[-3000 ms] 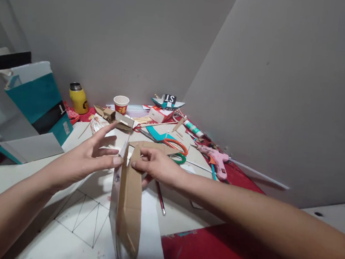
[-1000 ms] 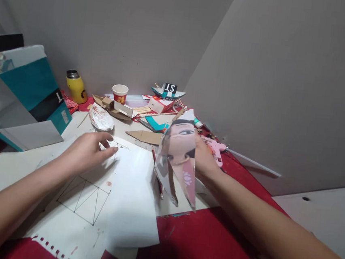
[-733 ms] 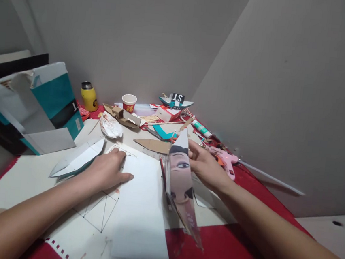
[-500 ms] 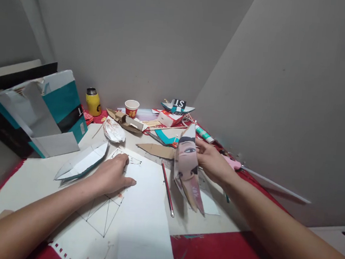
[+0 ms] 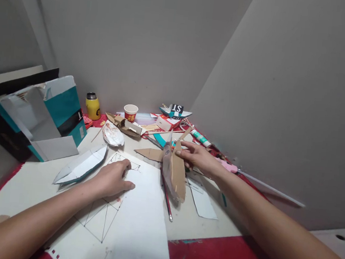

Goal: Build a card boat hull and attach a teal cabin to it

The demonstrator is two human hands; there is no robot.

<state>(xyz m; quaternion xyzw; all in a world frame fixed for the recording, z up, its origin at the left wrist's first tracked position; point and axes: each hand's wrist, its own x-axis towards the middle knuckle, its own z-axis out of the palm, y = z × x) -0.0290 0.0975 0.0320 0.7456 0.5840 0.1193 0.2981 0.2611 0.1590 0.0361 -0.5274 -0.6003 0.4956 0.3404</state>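
Observation:
My right hand [image 5: 200, 158] grips a folded cardboard boat hull [image 5: 178, 173] by its upper side, thumb against the brown inside. The hull is tilted upright above the desk, its printed outer face turned to the left. My left hand [image 5: 112, 180] lies on a white sheet of paper [image 5: 145, 224], thumb stretched away from the fingers. Under that sheet is a page with a line drawing [image 5: 98, 222]. A red and black pencil [image 5: 168, 208] lies partly behind the hull. A flat, pointed cardboard piece [image 5: 150, 154] rests just left of the hull.
A cut-up teal and white box [image 5: 61, 106] stands at the left, near a white paper boat [image 5: 83, 163]. Behind are a yellow bottle [image 5: 93, 107], a paper cup [image 5: 130, 112], a brown cardboard boat [image 5: 126, 127] and a glue tube [image 5: 201, 138]. A pink-handled tool [image 5: 228, 166] lies right.
My right hand has turned the hull so its brown inside shows, and has shifted it slightly left. More of the cut paper beneath it is visible. My left hand stays in place.

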